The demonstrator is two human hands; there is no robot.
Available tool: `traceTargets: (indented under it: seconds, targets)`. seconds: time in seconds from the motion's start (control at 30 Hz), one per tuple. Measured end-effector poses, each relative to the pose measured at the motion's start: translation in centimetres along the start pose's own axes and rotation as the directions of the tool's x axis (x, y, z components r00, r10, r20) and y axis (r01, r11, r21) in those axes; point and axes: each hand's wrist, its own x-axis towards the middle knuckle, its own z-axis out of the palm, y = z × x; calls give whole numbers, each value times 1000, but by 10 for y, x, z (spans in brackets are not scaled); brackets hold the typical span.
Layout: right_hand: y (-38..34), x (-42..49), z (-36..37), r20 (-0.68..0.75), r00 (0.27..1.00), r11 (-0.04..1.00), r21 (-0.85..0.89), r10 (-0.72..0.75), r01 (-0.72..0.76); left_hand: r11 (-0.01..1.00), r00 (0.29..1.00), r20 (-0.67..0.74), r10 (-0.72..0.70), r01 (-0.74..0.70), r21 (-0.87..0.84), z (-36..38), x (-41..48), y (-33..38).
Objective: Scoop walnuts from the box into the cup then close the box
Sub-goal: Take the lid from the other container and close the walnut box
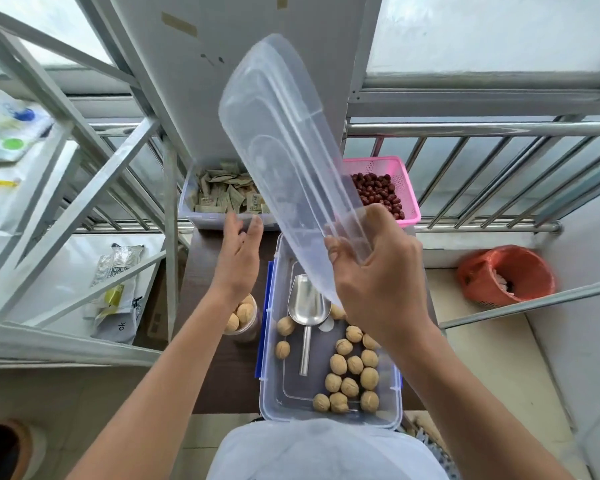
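A clear plastic box [272, 403] with blue side clips sits on a dark table. Inside lie several walnuts [355, 377] and a metal scoop [306, 311]. My right hand [378, 275] grips the near end of the box's clear lid [284, 150], which stands tilted upward above the box. My left hand [241, 252] hovers open just left of the lid, fingers apart, apparently touching nothing. Under my left wrist stands a clear cup [243, 317] holding walnuts, left of the box.
Behind the box stand a clear bin of paper sachets [222, 197] and a pink basket of red dates [392, 188]. A metal shelf frame [84, 161] is at left, railings [499, 168] at the back. An orange bin [506, 275] sits on the floor at right.
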Motion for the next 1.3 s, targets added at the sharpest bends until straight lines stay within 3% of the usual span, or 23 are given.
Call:
traceTargets:
  seconds: [0.1, 0.27, 0.43, 0.53, 0.77, 1.0, 1.3]
  targets:
    - [4, 1, -12, 27, 987, 974, 159, 159, -161, 998, 995, 87, -59, 62, -34, 7, 0, -15]
    - [49, 8, -20, 53, 929, 864, 352, 366, -361, 999, 1000, 0, -17, 17, -43, 16, -20, -42]
    - [125, -11, -2, -18, 828, 814, 197, 561, -547, 987, 998, -54, 11, -2, 159, 18, -44, -61]
    - [155, -33, 13, -23, 762, 758, 133, 647, -639, 966, 997, -38, -64, 71, 249, 20, -52, -76]
    - [200, -69, 35, -8, 700, 699, 66, 714, -712, 943, 996, -33, -78, 85, 322, 21, -69, -96]
    - [210, -79, 34, 21, 640, 637, 80, 768, -767, 926, 989, 60, -136, 105, 361, 31, -77, -113]
    - [212, -67, 38, 52, 669, 666, 71, 741, -743, 919, 987, 39, -157, 132, 372, 39, -66, -118]
